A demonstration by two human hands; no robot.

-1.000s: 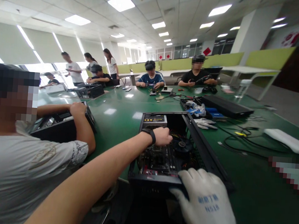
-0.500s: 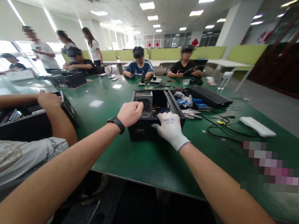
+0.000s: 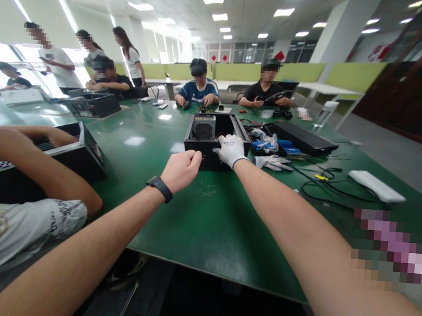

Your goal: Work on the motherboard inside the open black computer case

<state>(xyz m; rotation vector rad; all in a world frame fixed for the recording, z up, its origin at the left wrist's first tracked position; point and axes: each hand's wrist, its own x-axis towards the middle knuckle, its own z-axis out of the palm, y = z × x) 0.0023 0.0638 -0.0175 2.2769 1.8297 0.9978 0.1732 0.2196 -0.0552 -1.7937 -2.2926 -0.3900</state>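
Observation:
A black open computer case (image 3: 211, 160) lies on the green table in front of me, with a grey power supply (image 3: 203, 128) at its left inside. My right hand (image 3: 230, 150), in a white glove, grips the near edge of the case, fingers over the rim and thumb on the outside. Bare and wearing a black wristband, my left hand (image 3: 181, 169) is closed in a fist just before the near left corner of the case. Whatever that fist may hold is hidden.
Right of the case lie work gloves (image 3: 272, 163), cables (image 3: 316, 186), a flat black panel (image 3: 303, 138) and a white elongated object (image 3: 377, 185). At left, a co-worker's arms reach into another black case (image 3: 82, 160). Other people sit across the green table (image 3: 190, 239).
The computer case has slid away from me across the table, with my right hand on its near edge. My left fist has gone from above the case to in front of it.

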